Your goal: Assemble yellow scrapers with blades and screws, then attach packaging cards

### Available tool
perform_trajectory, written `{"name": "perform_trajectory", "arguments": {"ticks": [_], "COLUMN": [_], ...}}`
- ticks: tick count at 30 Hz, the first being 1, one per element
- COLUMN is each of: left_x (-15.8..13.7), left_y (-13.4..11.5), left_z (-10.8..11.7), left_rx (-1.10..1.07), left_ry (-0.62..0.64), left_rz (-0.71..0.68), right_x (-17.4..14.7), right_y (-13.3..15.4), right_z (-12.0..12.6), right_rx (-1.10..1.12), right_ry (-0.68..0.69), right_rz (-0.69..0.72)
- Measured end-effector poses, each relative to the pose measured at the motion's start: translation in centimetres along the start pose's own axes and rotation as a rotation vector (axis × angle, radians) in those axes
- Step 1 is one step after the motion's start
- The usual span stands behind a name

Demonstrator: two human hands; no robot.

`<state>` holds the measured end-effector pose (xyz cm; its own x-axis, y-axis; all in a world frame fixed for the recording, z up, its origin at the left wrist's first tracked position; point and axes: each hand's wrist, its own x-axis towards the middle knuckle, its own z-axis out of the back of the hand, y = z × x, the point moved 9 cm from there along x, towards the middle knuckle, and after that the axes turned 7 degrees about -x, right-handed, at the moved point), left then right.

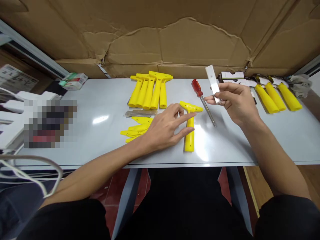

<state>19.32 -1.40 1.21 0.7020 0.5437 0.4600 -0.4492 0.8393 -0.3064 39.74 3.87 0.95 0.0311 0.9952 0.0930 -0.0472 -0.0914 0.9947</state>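
My right hand (238, 101) is raised over the table and pinches a flat, whitish strip (212, 80) with a small hole in it, tilted upward. My left hand (167, 128) has its fingers apart; index finger and thumb reach over a yellow T-shaped plastic handle (190, 138). Whether they touch it, I cannot tell. Between the hands lies a screwdriver (197, 88) with a red grip, its shaft pointing toward me. Flat yellow plastic pieces (136, 128) lie fanned out, partly under my left wrist.
Several yellow T-shaped handles (150, 91) stand grouped at the back. Thin metal strips (141, 113) lie before them. Yellow handles with blades (267, 98) rest at the right beside a small box (232, 75). A small carton (76, 81) sits back left; white cables (32, 176) hang at the left.
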Motion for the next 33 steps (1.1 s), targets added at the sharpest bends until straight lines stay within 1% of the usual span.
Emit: {"name": "perform_trajectory", "arguments": {"ticks": [3,4,5,7,10,15,18,22,24,25,27,29,31,33], "left_x": [-0.4,-0.6,-0.7,-0.7,-0.9,-1.3,-1.4,-1.2,-1.1,-1.0,-0.8,-0.7,-0.6,-0.6], "left_y": [0.3,0.4,0.5,0.8,1.4,1.5,0.7,-1.3,-2.1,-2.2,-1.9,-1.3,-0.9,-0.7], "left_z": [-2.7,-3.1,-3.3,-3.2,-2.7,-2.0,-0.9,0.8,1.2,1.3,1.6,1.9,2.3,2.7], "left_rx": [-0.014,-0.034,-0.063,-0.137,-0.199,-0.254,-0.242,-0.057,0.035,0.061,0.069,0.045,0.025,0.008], "left_ry": [0.277,0.330,0.350,0.314,0.206,0.073,-0.006,-0.122,-0.149,-0.152,-0.148,-0.155,-0.171,-0.200], "left_rz": [0.115,0.149,0.180,0.245,0.319,0.345,0.277,0.053,-0.068,-0.104,-0.126,-0.110,-0.098,-0.085], "right_x": [-0.1,-0.1,0.0,0.1,0.4,0.4,0.0,-0.7,-0.9,-0.9,-0.8,-0.7,-0.7,-0.7], "right_y": [-1.0,-1.1,-1.1,-1.0,-1.0,-1.4,-1.1,-0.4,-0.3,-0.3,0.1,0.7,0.9,0.7], "right_z": [-0.6,-0.7,-0.8,-0.8,-0.6,-1.2,-1.6,-2.2,-2.5,-2.5,-2.2,-2.0,-2.0,-2.1], "right_rx": [-0.029,-0.055,-0.085,-0.139,-0.165,-0.201,-0.247,-0.274,-0.305,-0.326,-0.364,-0.398,-0.426,-0.433], "right_ry": [0.024,0.032,0.042,0.057,0.065,0.165,0.242,0.346,0.367,0.361,0.307,0.251,0.236,0.244], "right_rz": [-0.058,-0.056,-0.047,-0.014,0.016,-0.031,-0.035,-0.013,-0.008,0.002,0.052,0.113,0.145,0.144]}}
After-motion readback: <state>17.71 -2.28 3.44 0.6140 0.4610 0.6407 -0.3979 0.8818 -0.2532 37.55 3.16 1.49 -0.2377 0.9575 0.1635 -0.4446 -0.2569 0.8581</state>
